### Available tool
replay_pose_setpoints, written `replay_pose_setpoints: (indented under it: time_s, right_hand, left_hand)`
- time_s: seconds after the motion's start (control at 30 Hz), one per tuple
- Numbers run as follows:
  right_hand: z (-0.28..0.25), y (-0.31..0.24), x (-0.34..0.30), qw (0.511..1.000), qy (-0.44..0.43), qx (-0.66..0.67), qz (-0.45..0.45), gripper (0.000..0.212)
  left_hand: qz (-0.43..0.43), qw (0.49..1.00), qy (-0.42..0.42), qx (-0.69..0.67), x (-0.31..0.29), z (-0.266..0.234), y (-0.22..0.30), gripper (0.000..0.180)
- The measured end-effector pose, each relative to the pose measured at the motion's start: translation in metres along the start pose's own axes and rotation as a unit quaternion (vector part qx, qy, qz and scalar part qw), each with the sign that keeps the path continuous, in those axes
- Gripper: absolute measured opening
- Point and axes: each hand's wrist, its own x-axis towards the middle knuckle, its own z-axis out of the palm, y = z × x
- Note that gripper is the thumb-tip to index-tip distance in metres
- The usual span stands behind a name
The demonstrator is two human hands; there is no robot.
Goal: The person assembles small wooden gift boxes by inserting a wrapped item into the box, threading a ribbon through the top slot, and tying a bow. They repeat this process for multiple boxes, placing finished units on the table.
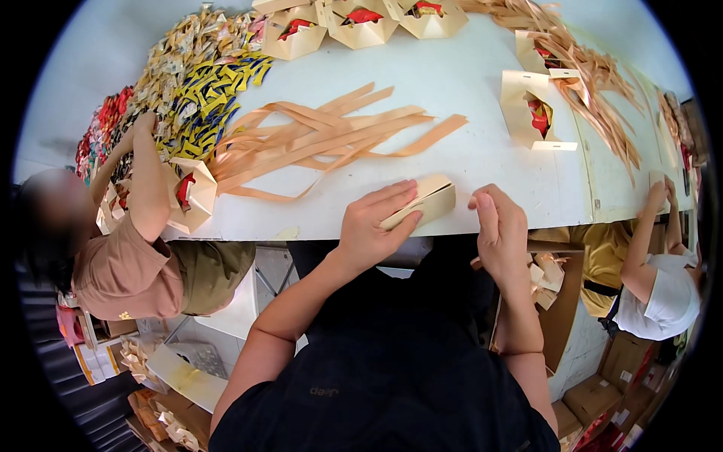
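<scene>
One cream box (438, 203) (inside hidden) in the left hand (373, 229)

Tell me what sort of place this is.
Likely a packing workshop: heaps of small wrapped packets, loose peach ribbons and several cream boxes share one long white table.

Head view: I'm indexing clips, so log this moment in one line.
left hand: gripping cream box | right hand: half-curled, apart from box | tan ribbons: loose on white table, ahead-left of box
</scene>
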Motion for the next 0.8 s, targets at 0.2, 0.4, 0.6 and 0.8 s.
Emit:
replay_pose_setpoints:
  time_s: [0.2, 0.4, 0.6, 0.8]
  right_hand:
    - [0.038, 0.004, -0.017, 0.955, -0.029, 0.276, 0.105, 0.02]
    - [0.059, 0.025, -0.017, 0.932, -0.046, 0.352, 0.08, 0.018]
    - [0.068, 0.019, -0.012, 0.923, -0.078, 0.368, 0.085, 0.019]
    - [0.075, 0.023, -0.006, 0.928, -0.07, 0.361, 0.06, 0.018]
  left_hand:
    - [0.019, 0.998, 0.052, 0.032, -0.002, 0.01, 0.005, 0.033]
    - [0.025, 0.997, 0.059, 0.053, -0.009, 0.013, 0.003, 0.04]
    - [0.017, 0.997, 0.043, 0.068, -0.011, 0.013, 0.008, 0.039]
    - [0.001, 0.998, 0.036, 0.045, -0.009, 0.011, 0.017, 0.042]
